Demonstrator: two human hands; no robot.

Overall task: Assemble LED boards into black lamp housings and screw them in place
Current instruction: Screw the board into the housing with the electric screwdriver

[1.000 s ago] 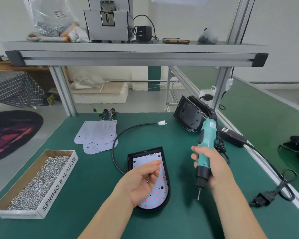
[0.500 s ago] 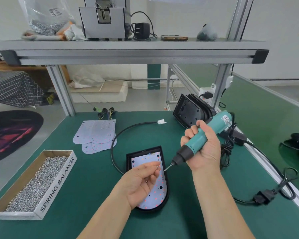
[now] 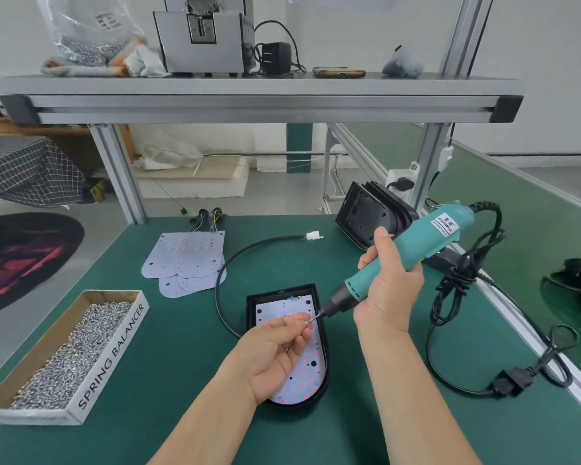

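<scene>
White walls (image 3: pixel 534 62), grey floor (image 3: pixel 275 206), aluminium shelf (image 3: pixel 249 95)

A single wide-angle camera, worn on the person's head, looks forward and down across the green worktop (image 3: pixel 148 414). Both forearms reach in from the bottom edge, and the left hand (image 3: pixel 275 354) and right hand (image 3: pixel 388 290) sit close to the lens at centre frame. The upper part of the view takes in the aluminium shelf (image 3: pixel 255 95) overhead and the room floor (image 3: pixel 275 199) beyond. Straight lines bow toward the edges.
</scene>
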